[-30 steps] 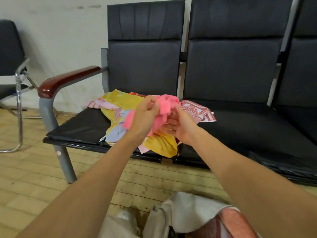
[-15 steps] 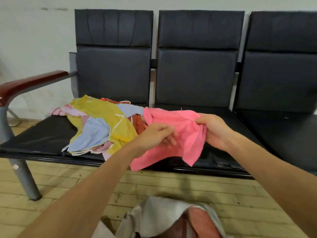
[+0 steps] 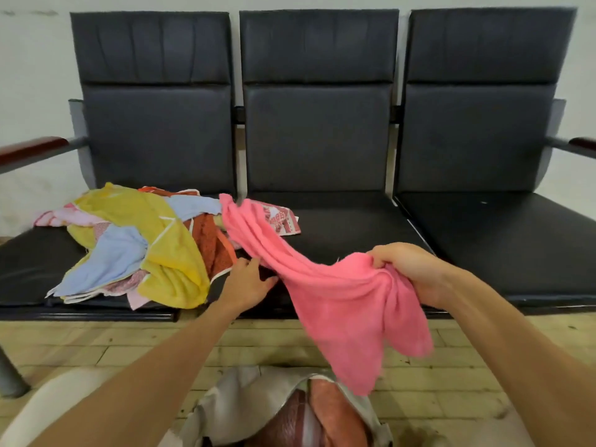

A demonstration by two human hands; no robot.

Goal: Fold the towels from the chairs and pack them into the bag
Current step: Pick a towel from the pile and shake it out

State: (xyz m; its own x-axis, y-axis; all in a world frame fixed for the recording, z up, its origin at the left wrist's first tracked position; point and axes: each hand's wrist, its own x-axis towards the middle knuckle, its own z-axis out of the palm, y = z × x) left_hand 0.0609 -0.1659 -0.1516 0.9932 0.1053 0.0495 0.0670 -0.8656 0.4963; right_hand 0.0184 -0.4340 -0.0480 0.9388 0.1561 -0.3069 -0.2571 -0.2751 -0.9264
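Right hand grips a bunched edge of the pink towel, fingers and thumb curled round the cloth, above the front right corner of the middle seat; left hand is spread with nearly straight fingers and holds nothing, at the front left corner of that seat; its fingertips lie at the towel's lower edge, and contact cannot be confirmed; the pink towel runs as a slack, twisted band from the rear left corner of the middle seat to the right hand, with a loose lobe hanging in front of the seat's front edge; the pile of towels lies unfolded to the left of the middle seat, with a red-patterned towel spilling onto the seat's rear left part; the bag sits on the floor in front of the middle seat, mouth open

Step in hand, by judgement: spreading out the first towel for folding; no folded towel is visible, so the task appears to be near its start

Next move calls for: the left hand to take a free corner of the pink towel; both hands to draw the cloth flat over the middle seat; care that the far end does not drag the pile along
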